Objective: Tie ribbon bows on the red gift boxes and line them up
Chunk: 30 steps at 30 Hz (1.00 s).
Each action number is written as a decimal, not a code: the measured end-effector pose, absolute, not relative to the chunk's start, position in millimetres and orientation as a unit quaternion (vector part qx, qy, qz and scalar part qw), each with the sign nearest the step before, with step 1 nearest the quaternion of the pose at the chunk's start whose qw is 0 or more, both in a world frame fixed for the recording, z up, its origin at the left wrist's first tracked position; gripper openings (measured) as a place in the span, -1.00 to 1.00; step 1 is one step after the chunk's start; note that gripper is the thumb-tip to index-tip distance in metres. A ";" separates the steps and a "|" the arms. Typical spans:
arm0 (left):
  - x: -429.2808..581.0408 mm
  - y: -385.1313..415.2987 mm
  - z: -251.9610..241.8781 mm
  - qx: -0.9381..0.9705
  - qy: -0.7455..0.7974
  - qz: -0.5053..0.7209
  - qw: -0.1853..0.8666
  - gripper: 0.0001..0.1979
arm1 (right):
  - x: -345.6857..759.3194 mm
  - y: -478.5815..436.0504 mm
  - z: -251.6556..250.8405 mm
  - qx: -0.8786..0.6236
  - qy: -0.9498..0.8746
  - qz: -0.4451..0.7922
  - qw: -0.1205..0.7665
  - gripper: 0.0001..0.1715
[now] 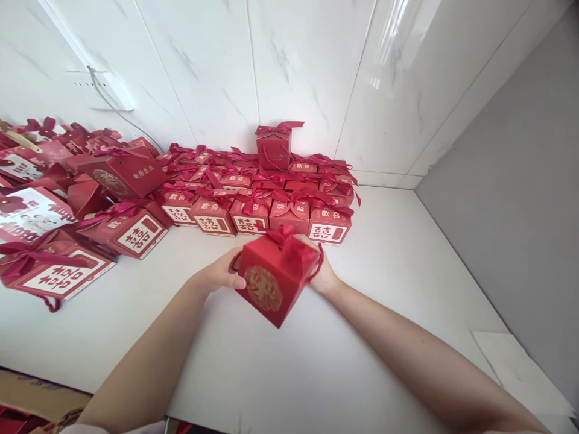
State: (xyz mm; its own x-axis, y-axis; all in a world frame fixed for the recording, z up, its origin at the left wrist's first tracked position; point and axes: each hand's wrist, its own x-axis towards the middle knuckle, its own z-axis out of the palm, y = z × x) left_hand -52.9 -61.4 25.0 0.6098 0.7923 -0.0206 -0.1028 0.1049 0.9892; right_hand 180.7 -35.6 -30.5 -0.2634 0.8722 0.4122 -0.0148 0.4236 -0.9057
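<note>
A red gift box (289,271) with a gold round emblem, a ribbon on top and cord handles is tilted between my two hands above the white table. My left hand (224,274) is closed on its left side, the thumb lying by the emblem. On the far right side, my right hand (322,268) grips the box, its fingers mostly hidden behind it. Just beyond stand rows of similar red boxes (289,214) with ribbon bows, and a single box (274,147) sits on top of them at the back.
More red boxes (131,232) and white-and-red patterned ones (34,211) are heaped on the left. Behind runs a marbled tile wall (298,66) with a socket (99,90) and cable. A grey wall (506,181) borders the white table (398,259) on the right. Below the front-left edge is a cardboard carton (36,395).
</note>
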 end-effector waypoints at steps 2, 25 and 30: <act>-66.4 -55.9 31.6 0.643 0.306 0.298 0.635 -0.18 | 183.3 -33.0 -31.0 -0.332 -0.659 0.445 0.507 -0.73; -73.1 -77.5 118.7 0.667 0.531 0.467 0.234 -0.75 | 186.8 -41.6 -25.0 -0.226 -0.662 0.622 0.351 -0.66; -33.5 -97.8 186.2 0.825 0.461 0.263 0.194 -0.67 | 185.6 -39.8 -31.0 -0.241 -0.660 0.617 0.354 -0.61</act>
